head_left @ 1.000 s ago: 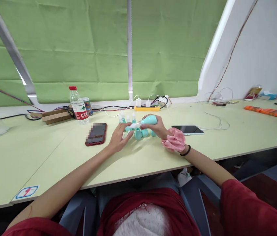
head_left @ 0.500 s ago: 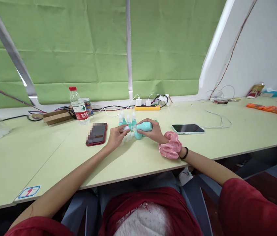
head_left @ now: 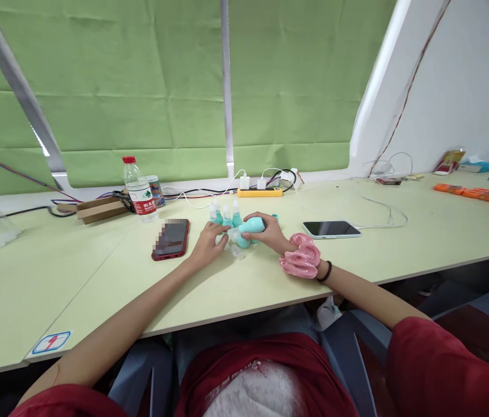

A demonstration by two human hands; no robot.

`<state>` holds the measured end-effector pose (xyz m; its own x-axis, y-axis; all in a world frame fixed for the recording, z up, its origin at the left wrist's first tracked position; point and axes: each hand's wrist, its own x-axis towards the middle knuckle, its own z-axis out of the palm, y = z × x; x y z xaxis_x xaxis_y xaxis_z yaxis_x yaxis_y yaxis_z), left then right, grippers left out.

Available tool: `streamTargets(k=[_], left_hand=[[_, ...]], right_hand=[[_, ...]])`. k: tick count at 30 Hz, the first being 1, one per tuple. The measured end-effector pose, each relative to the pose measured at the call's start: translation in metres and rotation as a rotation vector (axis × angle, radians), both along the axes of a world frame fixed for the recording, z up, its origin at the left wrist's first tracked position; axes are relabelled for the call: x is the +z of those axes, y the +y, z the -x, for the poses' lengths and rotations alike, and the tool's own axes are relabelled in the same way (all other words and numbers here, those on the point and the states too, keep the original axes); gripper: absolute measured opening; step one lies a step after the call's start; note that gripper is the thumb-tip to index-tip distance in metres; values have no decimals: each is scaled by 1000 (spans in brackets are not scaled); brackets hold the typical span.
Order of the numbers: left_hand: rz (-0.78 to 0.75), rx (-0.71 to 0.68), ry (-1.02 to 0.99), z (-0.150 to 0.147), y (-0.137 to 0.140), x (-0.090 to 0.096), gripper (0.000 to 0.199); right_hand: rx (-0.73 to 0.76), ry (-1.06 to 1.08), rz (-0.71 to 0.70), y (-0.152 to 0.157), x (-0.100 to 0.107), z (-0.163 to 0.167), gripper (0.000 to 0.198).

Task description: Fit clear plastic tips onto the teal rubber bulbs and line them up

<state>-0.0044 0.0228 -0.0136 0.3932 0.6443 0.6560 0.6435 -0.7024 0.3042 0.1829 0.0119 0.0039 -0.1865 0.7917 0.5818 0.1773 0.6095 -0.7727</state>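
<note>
My right hand (head_left: 268, 231) is wrapped round a turquoise squeeze bulb (head_left: 253, 225), tilted so its narrow end points left. At that end is a clear plastic tip (head_left: 233, 234), pinched between the thumb and index finger of my left hand (head_left: 208, 244). Just behind my fingers several turquoise bulbs with clear tips (head_left: 227, 216) stand upright. Another turquoise bulb (head_left: 243, 241) lies under the held one, partly hidden. Small clear plastic pieces (head_left: 238, 252) are on the table beside my left fingertips.
A red-cased phone (head_left: 170, 238) lies left of my hands; a light-cased phone (head_left: 331, 229) lies to the right, on a cable. Behind are a water bottle (head_left: 140, 194), a can (head_left: 155, 191), a cardboard tray (head_left: 103, 208) and a yellow power strip (head_left: 260, 192). Orange items (head_left: 470, 192) lie far right.
My left fingers have moved slightly right to the narrow end of the held bulb, bringing the clear piece there. The bulb has shifted slightly left in my right hand.
</note>
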Motion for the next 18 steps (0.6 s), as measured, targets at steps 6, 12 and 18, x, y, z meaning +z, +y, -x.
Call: streamTargets(k=[6,12,18], left_hand=[[448,-138,-515,-7,-12,11,39],[704,-281,-836,-4,-10,14,46],[852,-311,-1010,-8,-16,15,39]], right_hand=[[14,20,37,-5,-2,3,27],[116,11,80,-2,-13,6,37],[259,-22,144,1,-21,7,31]])
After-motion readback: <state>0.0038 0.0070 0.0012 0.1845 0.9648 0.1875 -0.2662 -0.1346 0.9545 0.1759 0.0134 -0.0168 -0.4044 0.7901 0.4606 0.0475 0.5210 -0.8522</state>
